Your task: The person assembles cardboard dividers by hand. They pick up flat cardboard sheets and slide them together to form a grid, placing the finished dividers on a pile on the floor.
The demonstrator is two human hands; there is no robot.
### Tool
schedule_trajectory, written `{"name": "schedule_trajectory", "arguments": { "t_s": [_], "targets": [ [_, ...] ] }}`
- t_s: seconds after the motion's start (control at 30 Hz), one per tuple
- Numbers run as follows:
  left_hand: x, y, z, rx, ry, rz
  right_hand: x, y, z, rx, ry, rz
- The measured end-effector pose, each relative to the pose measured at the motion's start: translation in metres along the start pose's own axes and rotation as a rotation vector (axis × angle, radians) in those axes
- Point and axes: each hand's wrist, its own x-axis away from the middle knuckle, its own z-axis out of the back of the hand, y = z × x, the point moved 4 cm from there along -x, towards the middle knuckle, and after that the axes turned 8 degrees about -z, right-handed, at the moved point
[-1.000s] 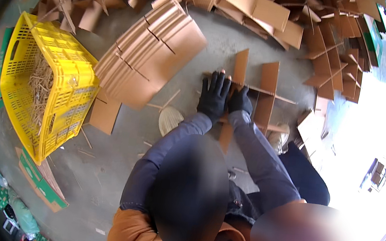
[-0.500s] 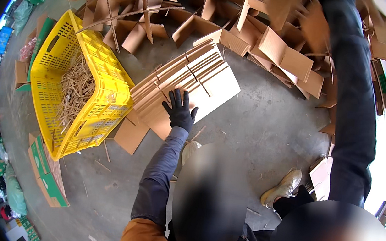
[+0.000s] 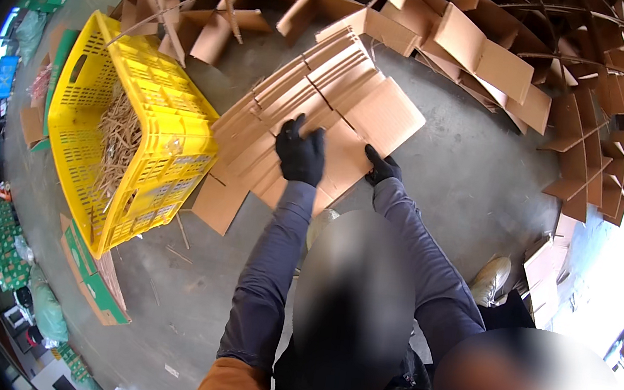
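Observation:
A stack of flattened cardboard dividers point(image 3: 269, 131) leans at a slant beside the yellow crate, its slotted edges overlapping. On its right end lies another folded cardboard divider point(image 3: 371, 128). My right hand point(image 3: 384, 167), in a black glove, grips the near edge of that piece, thumb on top and the other fingers mostly hidden. My left hand point(image 3: 301, 152), also gloved, is over the middle of the stack with its fingers loosely bent and apart, holding nothing visible. Whether it touches the cardboard is hard to see.
The yellow crate point(image 3: 176, 128), tipped on its side, holds cardboard strips point(image 3: 118, 136). Opened cardboard dividers point(image 3: 485, 56) pile up across the far side and right. A green and brown flattened box point(image 3: 95, 277) lies at the near left. Scraps litter the grey floor point(image 3: 453, 189).
My right hand has come back from the far pile to the stack's near right edge, where another folded divider now lies. My left hand has lifted from lying flat, fingers now bent.

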Motion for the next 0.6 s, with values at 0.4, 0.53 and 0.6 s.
{"name": "schedule_trajectory", "arguments": {
  "t_s": [0.4,0.53,0.6],
  "targets": [
    [0.007,0.069,-0.039,-0.075,-0.581,-0.234,0.138,-0.145,0.190,0.283,0.110,0.821],
    [0.066,0.120,-0.032,0.211,-0.883,-0.140,0.171,-0.127,0.123,1.105,0.329,0.611],
    [0.073,0.122,-0.025,0.260,-0.819,-0.153,0.170,-0.126,0.120,1.131,0.287,0.669]
  ]
}}
